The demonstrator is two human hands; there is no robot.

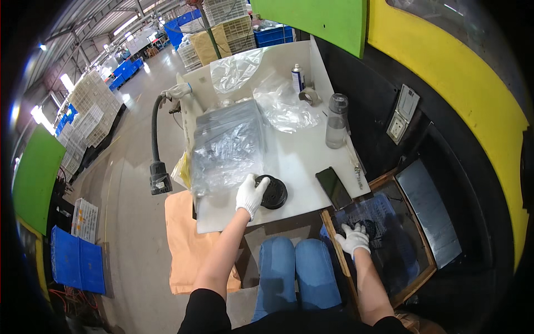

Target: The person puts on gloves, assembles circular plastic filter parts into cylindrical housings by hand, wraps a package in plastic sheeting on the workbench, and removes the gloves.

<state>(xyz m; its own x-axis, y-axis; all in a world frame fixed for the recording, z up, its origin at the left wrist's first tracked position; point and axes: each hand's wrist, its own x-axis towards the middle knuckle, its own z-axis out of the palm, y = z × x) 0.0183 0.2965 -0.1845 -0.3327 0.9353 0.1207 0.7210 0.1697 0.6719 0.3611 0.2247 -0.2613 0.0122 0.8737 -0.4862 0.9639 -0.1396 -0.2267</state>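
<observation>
My left hand (251, 196), in a white knit glove, grips the left rim of a round black plastic part (275, 193) with a recessed face. This part rests near the front edge of the white worktable (303, 178). Lower right, my right hand (354, 240), gloved too, reaches into a wooden-framed tray (332, 236). Its fingers are spread beside a small dark round piece (369, 227); whether they touch it is unclear. Blue see-through material (397, 245) lies in the tray.
Stacked grey plastic bags (231, 139), loose clear bags (283, 106), a spray can (298, 78), a tape roll (309, 97), a water bottle (336, 121) and a phone (333, 187) sit on the table. A black flexible hose (155, 128) hangs left, above orange-tan sheeting (192, 250).
</observation>
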